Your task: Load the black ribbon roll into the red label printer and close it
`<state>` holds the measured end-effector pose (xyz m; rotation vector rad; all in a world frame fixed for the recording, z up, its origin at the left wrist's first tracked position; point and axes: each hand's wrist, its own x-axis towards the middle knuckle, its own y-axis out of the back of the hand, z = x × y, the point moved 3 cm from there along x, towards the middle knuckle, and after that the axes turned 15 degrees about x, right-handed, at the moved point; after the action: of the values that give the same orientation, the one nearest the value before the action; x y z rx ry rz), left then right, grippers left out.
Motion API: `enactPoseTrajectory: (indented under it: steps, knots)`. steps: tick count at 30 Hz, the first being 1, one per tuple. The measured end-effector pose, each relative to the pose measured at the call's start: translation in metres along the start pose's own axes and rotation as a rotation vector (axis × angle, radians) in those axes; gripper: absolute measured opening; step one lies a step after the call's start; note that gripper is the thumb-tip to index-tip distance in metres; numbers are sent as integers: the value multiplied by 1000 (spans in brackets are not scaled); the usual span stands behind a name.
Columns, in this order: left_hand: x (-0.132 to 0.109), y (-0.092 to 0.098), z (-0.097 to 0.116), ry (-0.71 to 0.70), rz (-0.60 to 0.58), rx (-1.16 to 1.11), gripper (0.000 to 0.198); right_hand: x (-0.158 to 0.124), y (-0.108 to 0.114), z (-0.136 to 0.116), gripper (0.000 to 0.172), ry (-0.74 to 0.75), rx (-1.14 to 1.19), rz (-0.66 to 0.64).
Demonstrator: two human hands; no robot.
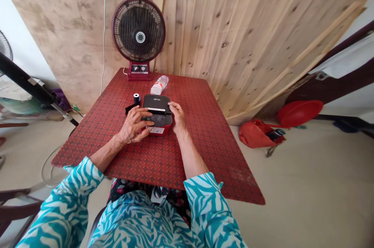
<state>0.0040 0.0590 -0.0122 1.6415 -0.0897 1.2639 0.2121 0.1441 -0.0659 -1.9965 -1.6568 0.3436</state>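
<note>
A small red-and-black portable printer (157, 119) sits near the middle of the red patterned table (163, 158), with its black lid (154, 103) raised or opened toward the far side. My left hand (134, 125) lies across the printer's near part, fingers curled over its dark centre. My right hand (177, 114) grips the right edge of the lid. Just left of the printer, a small black roll (136, 98) stands upright beside a flat black strip (131, 108). My left fingers hide part of the printer's interior.
A clear plastic bottle (159, 85) lies behind the printer. A maroon desk fan (138, 31) stands at the table's far edge against wooden boards. A red bag (257, 133) and red basin (300, 113) are on the floor to the right. A black pole (26, 84) slants in at left.
</note>
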Motion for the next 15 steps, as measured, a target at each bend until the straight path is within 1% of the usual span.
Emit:
enactPoseTrajectory:
  steps: [1, 2, 3, 5, 7, 9, 10, 12, 15]
  knots:
    - [1, 1, 0, 20, 8, -31, 16, -4, 0, 1, 28, -14, 9, -10]
    - [3, 2, -1, 79, 24, -72, 18, -6, -1, 2, 29, -26, 20, -18]
    - [4, 2, -4, 178, 46, -123, 21, -8, -2, 3, 31, -39, 32, -22]
    - [7, -3, -15, 474, 85, -256, 29, -10, -4, 3, 33, -61, 60, -12]
    - [9, -14, -28, 780, 85, -438, 38, -11, -6, 3, 34, -79, 92, 9]
    - [10, -29, -38, 995, 43, -643, 51, -12, -7, 3, 34, -87, 118, 28]
    - [11, -36, -41, 1074, 24, -732, 56, -12, -8, 3, 34, -87, 123, 34]
    - [12, -45, -44, 1187, 7, -864, 61, -12, -8, 2, 33, -80, 112, 30]
    - [15, -51, -44, 1264, 5, -994, 58, -12, -8, 1, 34, -67, 90, 7]
